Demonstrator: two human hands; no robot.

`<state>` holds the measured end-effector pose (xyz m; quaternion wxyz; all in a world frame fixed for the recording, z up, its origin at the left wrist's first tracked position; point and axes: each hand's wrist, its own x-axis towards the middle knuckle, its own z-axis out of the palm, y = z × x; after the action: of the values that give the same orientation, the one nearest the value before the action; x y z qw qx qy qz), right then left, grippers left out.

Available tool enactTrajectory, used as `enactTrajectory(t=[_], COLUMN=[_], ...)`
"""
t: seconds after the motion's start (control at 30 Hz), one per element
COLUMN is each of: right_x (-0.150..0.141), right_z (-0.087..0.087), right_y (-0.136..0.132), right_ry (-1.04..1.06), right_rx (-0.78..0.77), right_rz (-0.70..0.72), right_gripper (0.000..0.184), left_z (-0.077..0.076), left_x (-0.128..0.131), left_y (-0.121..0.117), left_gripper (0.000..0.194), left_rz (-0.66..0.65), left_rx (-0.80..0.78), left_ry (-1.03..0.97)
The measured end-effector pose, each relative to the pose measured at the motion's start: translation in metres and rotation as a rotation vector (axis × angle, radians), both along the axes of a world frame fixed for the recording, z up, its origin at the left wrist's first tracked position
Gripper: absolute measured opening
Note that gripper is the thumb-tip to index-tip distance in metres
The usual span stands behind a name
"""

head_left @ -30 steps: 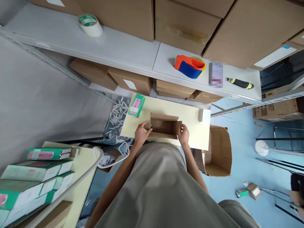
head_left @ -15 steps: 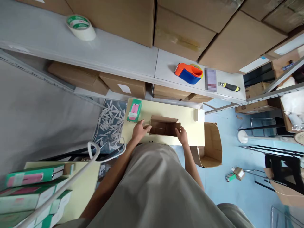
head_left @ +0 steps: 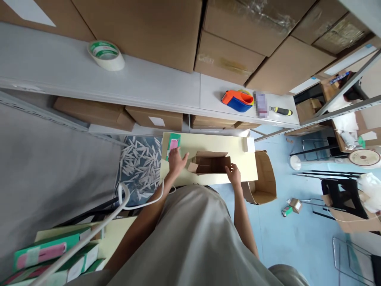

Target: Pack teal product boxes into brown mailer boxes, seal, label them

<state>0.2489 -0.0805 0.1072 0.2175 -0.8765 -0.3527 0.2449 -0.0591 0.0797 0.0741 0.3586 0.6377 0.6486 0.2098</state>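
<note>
A small open cardboard box (head_left: 212, 163) lies on the pale yellow table, its flaps spread and its inside bare. My right hand (head_left: 233, 174) grips the box's right end, thumb on the near side. Left of the box, my left hand (head_left: 176, 161) is open, thumb and fingers apart. Its fingertips reach over the lower part of a green box with a pink picture (head_left: 174, 142); whether they touch it I cannot tell. A small white box (head_left: 249, 144) stands at the table's right end.
Along the shelf (head_left: 160, 85) lie a tape roll (head_left: 107, 55), an orange and blue tape dispenser (head_left: 237, 101) and a utility knife (head_left: 282, 111). An open carton (head_left: 264, 178) stands right of the table. Several green boxes (head_left: 59, 254) are stacked at lower left, behind a white tube (head_left: 86, 240).
My left hand has let go of the cardboard box's left end and moved left to the green box. My right hand stays on the box. The camera view has shifted.
</note>
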Motion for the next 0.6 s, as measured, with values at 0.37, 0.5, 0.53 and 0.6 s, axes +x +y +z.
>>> enactTrajectory(t=[0.37,0.5,0.53,0.6], right_x=[0.024,0.035,0.037,0.041], right_z=[-0.007,-0.016,-0.019,-0.025], right_y=[0.012,0.021,0.023,0.025], right_ry=[0.084,0.139,0.146,0.146], right_rx=[-0.091,-0.139,-0.151,-0.172], right_rz=[0.152,0.236,0.256,0.288], right_gripper=[0.035,0.038,0.037,0.036], left_z=[0.003,0.001,0.001,-0.001], left_x=[0.04,0.04,0.042,0.045], left_y=[-0.061,-0.065,-0.069,-0.08], left_gripper=[0.05,0.033,0.03,0.02], left_rz=[-0.147,0.044,0.102,0.196], left_rx=[-0.21,-0.327,-0.35,-0.377], left_ry=[0.057,-0.07,-0.123,-0.21])
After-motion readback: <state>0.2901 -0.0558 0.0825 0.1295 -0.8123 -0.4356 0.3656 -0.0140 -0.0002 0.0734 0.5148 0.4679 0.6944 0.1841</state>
